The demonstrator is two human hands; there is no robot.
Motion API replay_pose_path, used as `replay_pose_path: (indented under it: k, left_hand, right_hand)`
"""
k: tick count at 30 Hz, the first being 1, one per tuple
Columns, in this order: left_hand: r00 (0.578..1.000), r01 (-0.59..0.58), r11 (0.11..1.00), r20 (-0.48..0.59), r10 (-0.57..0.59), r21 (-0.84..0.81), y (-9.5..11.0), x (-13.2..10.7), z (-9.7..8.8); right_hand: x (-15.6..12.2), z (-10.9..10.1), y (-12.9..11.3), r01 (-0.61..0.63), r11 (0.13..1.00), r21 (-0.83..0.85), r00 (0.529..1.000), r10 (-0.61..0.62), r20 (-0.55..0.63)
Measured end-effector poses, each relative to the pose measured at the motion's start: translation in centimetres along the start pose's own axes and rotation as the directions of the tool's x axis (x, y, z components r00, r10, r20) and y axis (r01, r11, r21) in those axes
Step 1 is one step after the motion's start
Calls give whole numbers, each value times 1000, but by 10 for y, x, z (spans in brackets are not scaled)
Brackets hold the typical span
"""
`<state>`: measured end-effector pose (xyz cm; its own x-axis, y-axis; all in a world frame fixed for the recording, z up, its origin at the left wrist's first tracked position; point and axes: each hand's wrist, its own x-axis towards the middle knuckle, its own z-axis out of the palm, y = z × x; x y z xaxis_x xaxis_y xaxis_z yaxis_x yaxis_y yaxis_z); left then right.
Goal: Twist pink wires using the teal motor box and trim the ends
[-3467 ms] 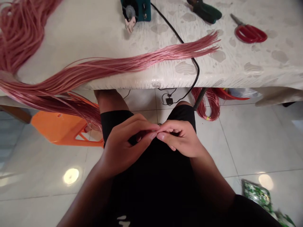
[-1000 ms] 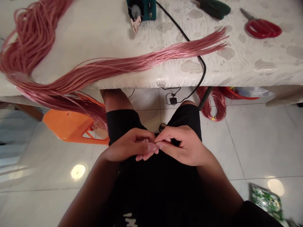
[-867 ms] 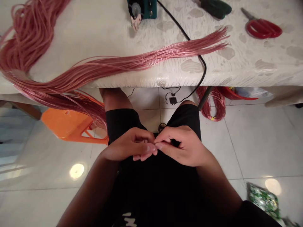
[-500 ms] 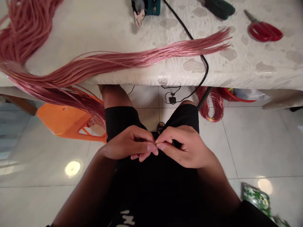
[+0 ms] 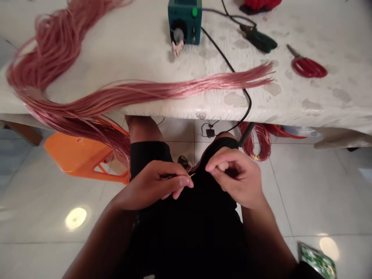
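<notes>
Left hand (image 5: 157, 183) pinching thin wire (image 5: 192, 175): light, bendy surely, best gripped near the tips! Right hand (image 5: 240, 180) curled, contents unclear.

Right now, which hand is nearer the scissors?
Right. The right hand is in front of the table, left of the scissors; the left hand is farther left.
</notes>
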<state>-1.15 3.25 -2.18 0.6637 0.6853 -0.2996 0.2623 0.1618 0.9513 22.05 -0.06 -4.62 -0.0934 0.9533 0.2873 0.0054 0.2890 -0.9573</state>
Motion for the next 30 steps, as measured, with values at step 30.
replay_pose_path:
  k: [30]
  left_hand:
    - [939, -23, 968, -337, -65, -251, -16, 37, -36]
  right_hand:
    - [114, 5, 20, -70, 965, -252, 927, 156, 340]
